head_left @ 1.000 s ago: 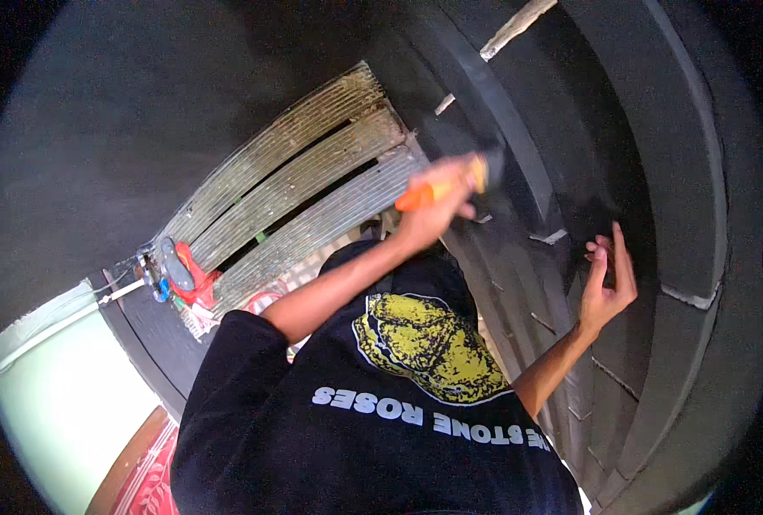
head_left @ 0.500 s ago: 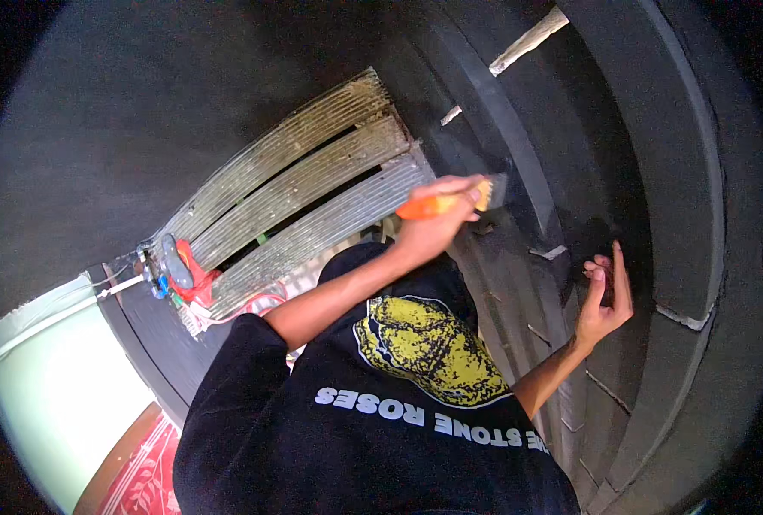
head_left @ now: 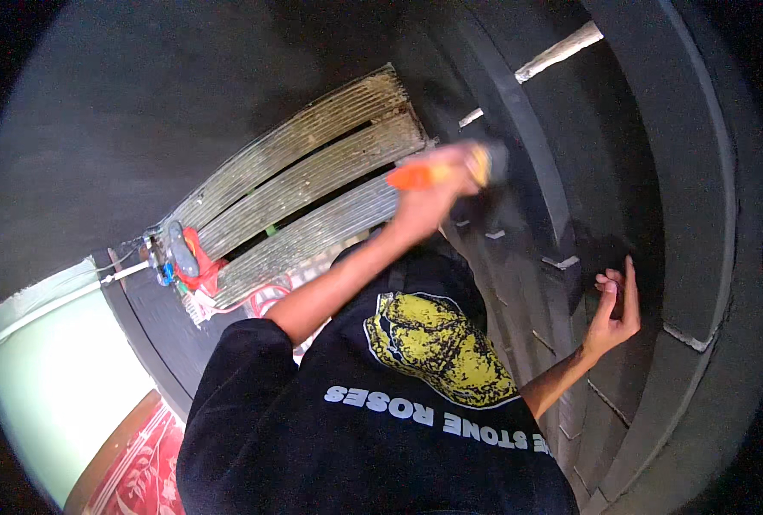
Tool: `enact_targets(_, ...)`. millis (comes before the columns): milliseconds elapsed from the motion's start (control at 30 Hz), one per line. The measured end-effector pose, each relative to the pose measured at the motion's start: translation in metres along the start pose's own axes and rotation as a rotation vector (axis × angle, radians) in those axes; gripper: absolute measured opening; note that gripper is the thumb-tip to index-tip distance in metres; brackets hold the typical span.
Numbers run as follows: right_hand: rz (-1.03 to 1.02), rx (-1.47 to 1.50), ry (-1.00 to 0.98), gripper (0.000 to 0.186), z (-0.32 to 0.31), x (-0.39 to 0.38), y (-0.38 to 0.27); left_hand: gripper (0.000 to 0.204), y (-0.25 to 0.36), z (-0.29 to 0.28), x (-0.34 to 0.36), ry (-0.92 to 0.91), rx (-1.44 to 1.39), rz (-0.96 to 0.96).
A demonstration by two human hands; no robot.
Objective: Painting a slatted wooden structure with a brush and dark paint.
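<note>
My left hand (head_left: 433, 197) is closed around a wide paintbrush (head_left: 409, 178) with an orange handle and a yellow band. Motion blurs that hand and the brush head. The bristles point right, toward a dark grey surface; whether they touch it I cannot tell. Farther right and lower, my right hand (head_left: 613, 318) is raised beside a dark stepped panel (head_left: 626, 189). Its index finger is stretched out and the other fingers are bent, with no held thing plainly visible. Whether its fingertip touches the panel is unclear.
Ribbed, worn boards (head_left: 313, 163) with dark gaps lie left of the brush. At their lower left end sits a red and grey object (head_left: 194, 262) beside a thin white pipe (head_left: 72, 300). Pale unpainted-looking strips (head_left: 557, 53) mark the dark surface. A red patterned cloth (head_left: 145, 468) shows lower left.
My left hand and the paintbrush have moved slightly up and left in the picture and are now blurred. The surroundings have shifted a little rightward. My right hand keeps its pose.
</note>
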State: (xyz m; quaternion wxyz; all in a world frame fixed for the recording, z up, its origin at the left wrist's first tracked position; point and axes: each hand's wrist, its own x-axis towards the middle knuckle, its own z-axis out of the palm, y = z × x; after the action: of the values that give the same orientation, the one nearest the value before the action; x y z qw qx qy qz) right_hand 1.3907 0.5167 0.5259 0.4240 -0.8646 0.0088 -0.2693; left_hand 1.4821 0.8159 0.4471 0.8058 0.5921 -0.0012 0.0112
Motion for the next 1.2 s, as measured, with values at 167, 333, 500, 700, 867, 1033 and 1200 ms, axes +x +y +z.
enact_targets(167,0.034,-0.029,-0.026,0.038,0.0,0.003,-0.005,0.038,0.029,-0.026,0.08,0.332,-0.109,0.107)
enact_targets(333,0.041,-0.021,-0.026,0.038,0.0,-0.004,-0.001,0.03,-0.001,0.011,-0.011,-0.092,0.052,-0.064)
enact_targets(500,0.042,0.003,0.0,0.037,-0.001,-0.008,0.002,0.026,-0.003,-0.012,0.023,-0.45,0.352,0.357)
enact_targets(700,0.043,-0.014,-0.002,0.037,-0.001,-0.008,0.006,0.028,0.05,-0.038,0.116,-0.571,0.63,0.599)
enact_targets(867,0.035,-0.074,0.004,0.036,0.001,-0.003,0.001,0.025,0.073,-0.089,0.149,-0.104,0.858,0.592)
enact_targets(1033,0.055,-0.076,0.037,0.036,0.0,-0.007,-0.001,0.034,0.045,-0.063,0.12,0.32,0.253,0.309)
enact_targets(1200,0.031,-0.079,0.026,0.036,-0.005,-0.012,0.008,0.039,-0.026,0.021,0.007,0.024,0.088,0.03)
